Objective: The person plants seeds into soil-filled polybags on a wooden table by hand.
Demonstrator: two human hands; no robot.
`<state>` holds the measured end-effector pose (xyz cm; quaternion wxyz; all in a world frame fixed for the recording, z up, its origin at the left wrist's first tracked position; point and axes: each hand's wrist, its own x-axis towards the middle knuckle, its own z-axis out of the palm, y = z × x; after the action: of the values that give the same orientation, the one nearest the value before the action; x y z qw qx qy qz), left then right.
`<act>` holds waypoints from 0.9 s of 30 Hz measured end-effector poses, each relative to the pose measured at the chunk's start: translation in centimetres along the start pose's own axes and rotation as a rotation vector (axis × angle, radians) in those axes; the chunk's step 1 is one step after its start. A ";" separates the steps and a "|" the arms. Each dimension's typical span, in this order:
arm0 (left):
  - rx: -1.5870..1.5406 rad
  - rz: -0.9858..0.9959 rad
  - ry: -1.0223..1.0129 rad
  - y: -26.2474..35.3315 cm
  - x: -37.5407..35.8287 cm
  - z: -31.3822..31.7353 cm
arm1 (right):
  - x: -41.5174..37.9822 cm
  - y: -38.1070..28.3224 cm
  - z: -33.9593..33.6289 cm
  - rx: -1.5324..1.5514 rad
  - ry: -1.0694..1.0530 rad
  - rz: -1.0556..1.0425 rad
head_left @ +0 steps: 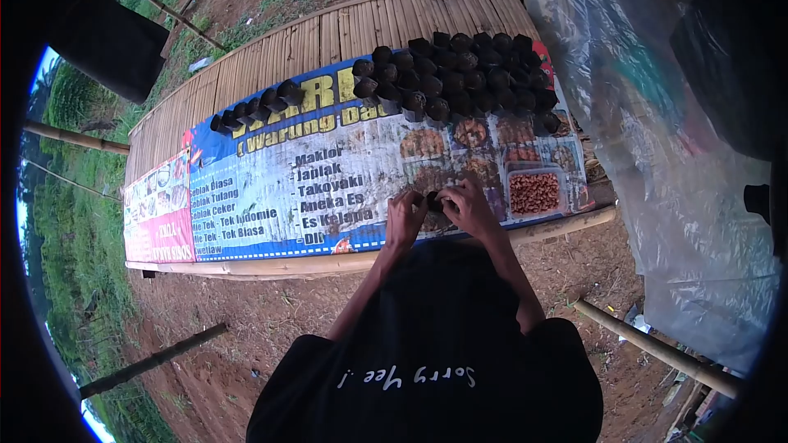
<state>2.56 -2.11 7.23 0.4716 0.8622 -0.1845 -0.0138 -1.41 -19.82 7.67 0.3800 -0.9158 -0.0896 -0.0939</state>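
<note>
Between my two hands, near the front edge of the banner, is a small black seedling bag [434,202]. My left hand [405,218] pinches its left side, with the fingers curled. My right hand [466,208] has its fingers closed at the bag's right rim. What is inside the bag is too dark to make out. To the right of my right hand stands a clear plastic box [535,190] of reddish-brown seeds. Farther back, many filled black seedling bags [451,74] stand packed together, and a short row of several more bags [256,107] stands at the left.
A printed banner [246,197] covers much of the bamboo-slat table [304,43]. Plastic sheeting [698,221] hangs along the right side. Bamboo poles [657,349] stick out around the table, over bare reddish soil [213,344]. Green plants grow at the left.
</note>
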 end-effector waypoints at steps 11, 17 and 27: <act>0.106 0.040 -0.006 -0.8 1.6 0.2 | -0.2 0.2 0.1 -0.039 0.049 0.019; 0.130 0.107 -0.145 -2.1 3.1 0.2 | -0.6 -0.3 -0.1 -0.052 0.067 0.068; 0.047 0.024 -0.166 -1.6 2.6 0.0 | -0.2 -0.7 -0.1 -0.135 0.094 0.026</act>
<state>5.52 -2.18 6.30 0.4345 0.8666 -0.2335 -0.0752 -1.80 -19.43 8.14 0.3221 -0.9351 -0.0533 -0.1376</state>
